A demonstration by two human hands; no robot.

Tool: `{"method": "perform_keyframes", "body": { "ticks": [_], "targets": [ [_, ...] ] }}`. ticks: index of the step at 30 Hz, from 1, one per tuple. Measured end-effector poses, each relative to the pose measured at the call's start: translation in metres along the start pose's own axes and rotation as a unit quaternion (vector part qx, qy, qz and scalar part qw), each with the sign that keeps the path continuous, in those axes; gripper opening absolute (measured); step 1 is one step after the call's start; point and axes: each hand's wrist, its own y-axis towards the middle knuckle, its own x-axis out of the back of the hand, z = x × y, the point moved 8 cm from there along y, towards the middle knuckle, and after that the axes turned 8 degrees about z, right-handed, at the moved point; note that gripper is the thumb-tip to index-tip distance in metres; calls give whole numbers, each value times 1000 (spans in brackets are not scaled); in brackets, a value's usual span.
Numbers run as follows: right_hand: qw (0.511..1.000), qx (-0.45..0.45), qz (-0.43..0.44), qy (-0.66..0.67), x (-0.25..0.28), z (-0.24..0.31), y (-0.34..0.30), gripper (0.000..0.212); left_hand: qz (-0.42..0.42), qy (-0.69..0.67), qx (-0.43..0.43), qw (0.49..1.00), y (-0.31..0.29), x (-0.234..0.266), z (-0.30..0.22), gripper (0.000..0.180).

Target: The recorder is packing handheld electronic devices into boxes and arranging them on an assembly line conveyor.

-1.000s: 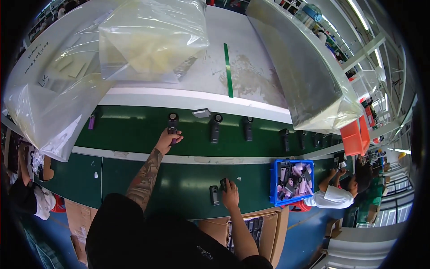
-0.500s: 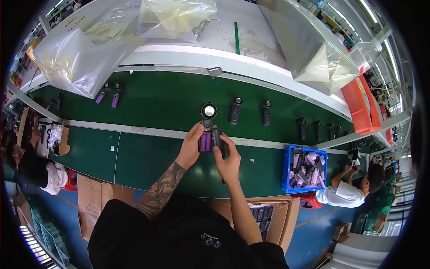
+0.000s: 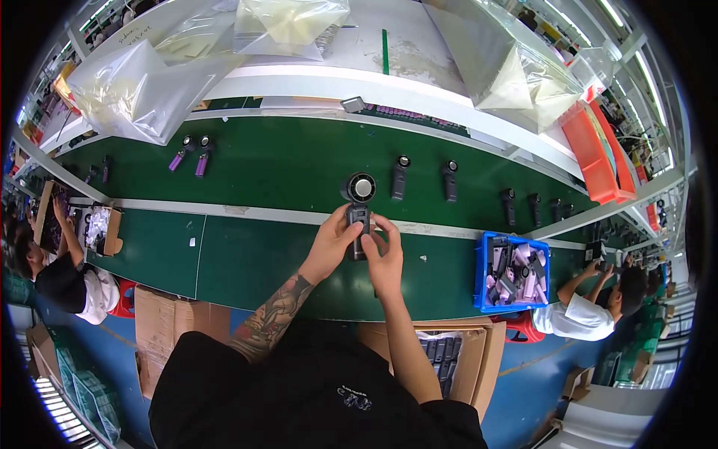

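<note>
Both my hands hold one dark grey handheld fan (image 3: 360, 216) in front of me, its round head with a silver ring pointing away from me. My left hand (image 3: 327, 245) is closed round the handle's left side, thumb on its front. With its fingers and thumb, my right hand (image 3: 383, 263) grips the lower right of the same handle. A grey cover lies over the handle front, and no purple cells show there. Beyond, on the green bench (image 3: 292, 165), stand two fans with purple cells exposed (image 3: 201, 159) at left and several covered dark fans (image 3: 399, 178) at right.
A blue bin (image 3: 479, 280) of pink and grey casing parts is at my right. Below the bench edge sits a carton (image 3: 490, 367) with dark parts. Plastic bags (image 3: 123, 90) hang from the shelf overhead. Co-workers (image 3: 583, 314) sit at both sides.
The grey cover that my right hand held beside the fan now lies over its handle, hiding the purple cells. My left thumb has moved onto the handle's front.
</note>
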Motion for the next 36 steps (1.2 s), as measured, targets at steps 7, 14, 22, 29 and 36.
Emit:
{"method": "perform_keyframes", "body": {
  "ticks": [7, 14, 22, 29, 36],
  "targets": [
    [914, -203, 108, 333, 0, -39, 14, 40, 72, 111, -16, 991, -7, -21, 2, 52],
    [903, -236, 105, 342, -1, -51, 6, 40, 105, 155, 22, 982, -9, -19, 10, 56],
    [939, -141, 68, 305, -12, -29, -3, 39, 46, -114, 29, 992, -2, 5, 26, 59],
    [958, -121, 158, -206, -26, -33, 0, 41, 27, 108, 4, 994, -9, 30, 39, 53],
    [963, -96, 165, -191, -64, -109, 5, 41, -21, 309, 73, 948, -11, 90, 69, 49]
  ]
}}
